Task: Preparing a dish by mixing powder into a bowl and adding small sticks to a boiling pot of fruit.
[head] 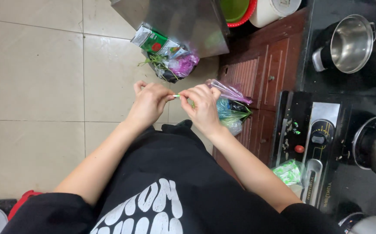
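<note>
Both hands are meeting at chest height over the tiled floor (36, 69), and each grip is closing narrowly on one end of a thin pale-green stem (176, 95). Left hand (150, 104) is pinching its end between thumb and forefinger, and right hand (203, 106) is doing the same just beside it, so the short smooth piece is spanning the small gap between the fingertips, apparently so it can be snapped or peeled. Right of that grip, a crumpled clear bag (230, 92) with a purple tint is hanging near the knuckles, and whether the fingers are hooking it I cannot tell. Beyond the hands, a heap of glossy wrappers and stringy green trimmings (165, 56) is lying on the floor. Further right, a dark worktop (326, 82) is carrying a shiny steel pot (351, 43).
</note>
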